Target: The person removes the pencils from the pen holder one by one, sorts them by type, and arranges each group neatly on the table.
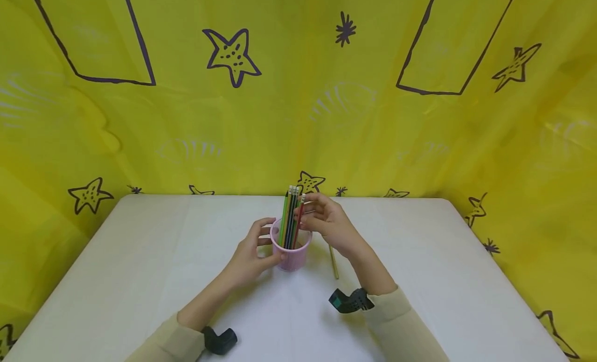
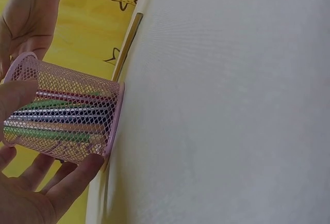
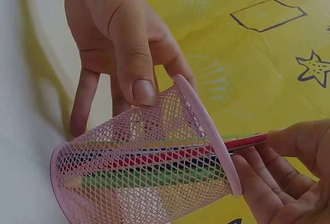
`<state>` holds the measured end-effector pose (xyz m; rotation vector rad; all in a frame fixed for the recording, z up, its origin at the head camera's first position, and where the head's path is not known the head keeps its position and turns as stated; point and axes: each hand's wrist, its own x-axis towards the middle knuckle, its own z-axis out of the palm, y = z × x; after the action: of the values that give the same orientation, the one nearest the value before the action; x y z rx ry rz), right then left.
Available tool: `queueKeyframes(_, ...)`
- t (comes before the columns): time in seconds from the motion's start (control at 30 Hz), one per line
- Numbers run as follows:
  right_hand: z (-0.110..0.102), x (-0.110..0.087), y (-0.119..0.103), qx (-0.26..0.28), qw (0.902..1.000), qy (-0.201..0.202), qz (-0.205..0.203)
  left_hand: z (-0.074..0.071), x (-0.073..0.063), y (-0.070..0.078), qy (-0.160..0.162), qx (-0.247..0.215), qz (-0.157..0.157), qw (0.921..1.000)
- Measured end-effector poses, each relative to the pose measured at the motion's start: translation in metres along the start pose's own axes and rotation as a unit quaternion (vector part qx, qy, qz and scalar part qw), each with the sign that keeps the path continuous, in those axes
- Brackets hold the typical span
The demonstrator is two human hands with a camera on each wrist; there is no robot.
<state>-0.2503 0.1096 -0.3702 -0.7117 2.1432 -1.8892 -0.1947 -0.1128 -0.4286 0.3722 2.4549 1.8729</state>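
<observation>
A pink mesh pencil cup (image 1: 293,261) stands upright on the white table. My left hand (image 1: 247,258) holds it from the left, thumb on the near side and fingers around the far side. Several pencils (image 1: 288,219), among them green and dark ones, stand in the cup with some eraser ends up. At the cup's right rim, my right hand (image 1: 333,224) pinches a red pencil (image 3: 247,142) near its upper end. The red pencil's lower part is inside the cup, visible through the mesh in the right wrist view.
A yellow pencil (image 1: 333,263) lies on the table (image 1: 163,258) just right of the cup, partly hidden by my right hand in the head view. Behind the table hangs a yellow curtain (image 1: 280,128) with star drawings. Dark wrist devices (image 1: 350,301) sit at both sleeves.
</observation>
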Motion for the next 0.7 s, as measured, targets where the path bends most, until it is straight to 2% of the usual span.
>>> queueKeyframes(0.13,0.0013,-0.0005,0.0003,-0.011,0.9999,0.003,0.000,0.0007,0.0003,-0.0011,-0.002,0.002,-0.001,1.0000)
queueKeyframes(0.47,0.0034,-0.0026,-0.0003,-0.093,0.9955,-0.017,-0.006,0.0009,0.0000,-0.0020,-0.007,0.008,0.001,0.9999)
queueKeyframes(0.57,0.0023,-0.0023,0.0000,-0.081,0.9964,-0.024,-0.006,0.0008,0.0004,-0.0025,-0.007,0.008,0.004,0.9999)
queueKeyframes(0.7,0.0003,-0.0018,-0.0006,-0.016,0.9996,-0.024,0.003,0.0010,0.0013,-0.0024,-0.005,0.007,0.006,0.9999)
